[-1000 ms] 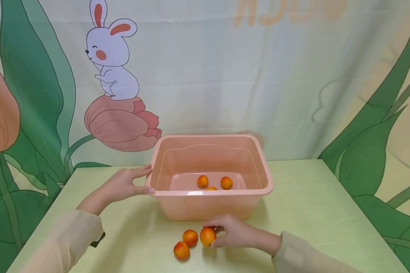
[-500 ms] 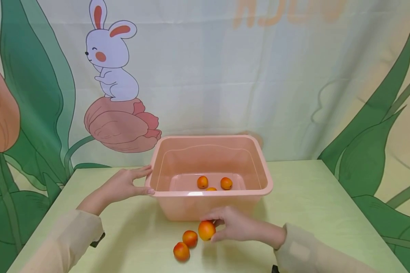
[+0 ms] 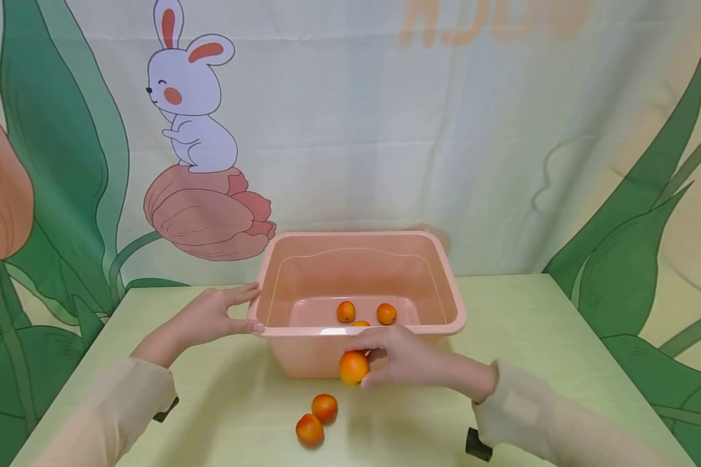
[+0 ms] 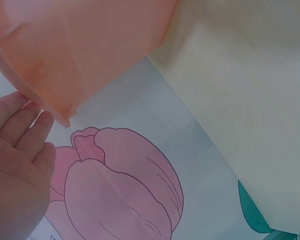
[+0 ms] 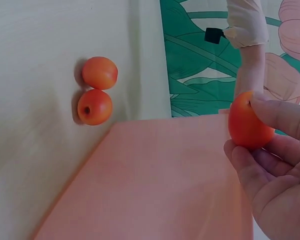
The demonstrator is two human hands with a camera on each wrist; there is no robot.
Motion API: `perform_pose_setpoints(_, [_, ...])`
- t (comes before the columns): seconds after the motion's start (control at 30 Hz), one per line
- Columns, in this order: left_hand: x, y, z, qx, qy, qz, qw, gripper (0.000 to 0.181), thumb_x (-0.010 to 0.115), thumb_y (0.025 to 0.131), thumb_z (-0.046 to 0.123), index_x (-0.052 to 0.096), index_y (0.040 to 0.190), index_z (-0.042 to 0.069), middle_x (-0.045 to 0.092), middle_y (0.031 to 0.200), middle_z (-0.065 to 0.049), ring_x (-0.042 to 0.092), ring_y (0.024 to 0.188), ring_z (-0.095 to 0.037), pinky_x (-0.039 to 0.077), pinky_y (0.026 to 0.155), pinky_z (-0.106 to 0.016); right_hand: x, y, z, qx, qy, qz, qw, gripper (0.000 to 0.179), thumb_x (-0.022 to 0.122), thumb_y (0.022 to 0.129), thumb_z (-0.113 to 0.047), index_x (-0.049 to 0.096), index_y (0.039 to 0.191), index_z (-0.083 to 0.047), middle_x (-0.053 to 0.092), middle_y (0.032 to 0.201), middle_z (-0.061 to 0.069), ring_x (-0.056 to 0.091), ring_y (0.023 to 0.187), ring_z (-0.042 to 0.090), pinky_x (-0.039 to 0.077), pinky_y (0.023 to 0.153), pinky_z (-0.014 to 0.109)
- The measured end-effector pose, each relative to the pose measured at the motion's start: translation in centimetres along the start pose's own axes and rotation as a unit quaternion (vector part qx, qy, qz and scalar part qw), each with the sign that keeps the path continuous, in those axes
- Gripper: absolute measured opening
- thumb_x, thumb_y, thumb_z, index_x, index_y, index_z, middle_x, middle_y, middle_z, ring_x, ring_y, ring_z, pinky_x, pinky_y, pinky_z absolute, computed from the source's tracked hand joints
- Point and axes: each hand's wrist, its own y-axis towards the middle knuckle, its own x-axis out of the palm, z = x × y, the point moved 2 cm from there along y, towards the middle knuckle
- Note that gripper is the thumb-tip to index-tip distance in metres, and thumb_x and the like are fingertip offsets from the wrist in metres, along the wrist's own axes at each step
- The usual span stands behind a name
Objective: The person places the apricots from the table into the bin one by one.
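Note:
My right hand (image 3: 405,355) pinches a round, smooth orange-red fruit (image 3: 354,368) between thumb and fingers, raised off the table in front of the pink plastic tub (image 3: 304,353). The right wrist view shows this fruit (image 5: 250,122) close up, with the thumb over its top and fingertips beneath. Two similar fruits, a farther one (image 3: 324,408) and a nearer one (image 3: 309,430), lie side by side on the table. My left hand (image 3: 213,316) rests against the tub's left rim with extended fingers, thumb near the front corner. In the left wrist view its fingers (image 4: 32,135) lie along the rim.
Inside the tub lie a left fruit (image 3: 346,311), a right fruit (image 3: 387,314) and one partly hidden by the front rim. The pale green table (image 3: 520,363) ends at a printed curtain (image 3: 350,130) with a rabbit and flowers, close behind the tub.
My right hand has lifted the fruit from the table beside the other two up to the tub's front wall. The left hand has stayed at the rim.

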Motion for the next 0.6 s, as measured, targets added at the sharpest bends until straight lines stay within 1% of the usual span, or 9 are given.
perform_pose_setpoints(0.13, [0.0, 0.0, -0.1, 0.001, 0.001, 0.001, 1.0000, 0.088, 0.063, 0.066, 0.061, 0.039, 0.134, 0.009, 0.037, 0.139, -0.009, 0.033, 0.127, -0.034, 0.035, 0.096, -0.055, -0.5, 0.2, -0.3, 0.015, -0.013, 0.004, 0.9998, 0.044, 0.070, 0.074, -0.008, 0.058, 0.116, -0.005, 0.060, 0.111, 0.003, 0.059, 0.089, 0.010, 0.049, 0.082, 0.017])
perform_pose_setpoints(0.2, [0.0, 0.0, -0.1, 0.004, 0.002, 0.003, 1.0000, 0.088, 0.063, 0.066, 0.061, 0.039, 0.134, 0.009, 0.038, 0.139, -0.009, 0.034, 0.127, -0.034, 0.035, 0.096, -0.054, -0.8, 0.3, -0.5, 0.013, -0.017, 0.005, 0.9997, 0.043, 0.069, 0.074, -0.007, 0.058, 0.115, -0.005, 0.060, 0.112, 0.003, 0.059, 0.090, 0.010, 0.049, 0.082, 0.018])
perform_pose_setpoints(0.4, [0.0, 0.0, -0.2, 0.006, 0.000, 0.005, 1.0000, 0.087, 0.063, 0.067, 0.060, 0.039, 0.134, 0.010, 0.037, 0.139, -0.008, 0.034, 0.127, -0.034, 0.035, 0.097, -0.054, -1.9, 0.8, -1.4, -0.010, -0.022, 0.006, 0.9997, 0.044, 0.069, 0.074, -0.006, 0.057, 0.116, -0.003, 0.059, 0.113, 0.006, 0.059, 0.093, 0.013, 0.049, 0.083, 0.020])
perform_pose_setpoints(0.53, [0.0, 0.0, -0.1, 0.006, -0.001, 0.004, 1.0000, 0.088, 0.063, 0.066, 0.061, 0.038, 0.134, 0.010, 0.037, 0.139, -0.007, 0.034, 0.127, -0.034, 0.035, 0.097, -0.053, -3.0, 1.3, -2.3, -0.016, -0.028, 0.002, 0.9995, 0.046, 0.069, 0.074, -0.006, 0.057, 0.118, -0.004, 0.059, 0.112, 0.006, 0.059, 0.094, 0.013, 0.049, 0.082, 0.019])
perform_pose_setpoints(0.6, [0.0, 0.0, -0.1, 0.006, -0.003, 0.003, 1.0000, 0.088, 0.063, 0.066, 0.061, 0.039, 0.134, 0.010, 0.037, 0.139, -0.007, 0.033, 0.127, -0.034, 0.035, 0.097, -0.053, -3.6, 1.6, -2.7, -0.028, -0.043, 0.002, 0.9987, 0.046, 0.070, 0.074, -0.006, 0.056, 0.118, -0.004, 0.061, 0.110, 0.006, 0.060, 0.093, 0.012, 0.050, 0.081, 0.018])
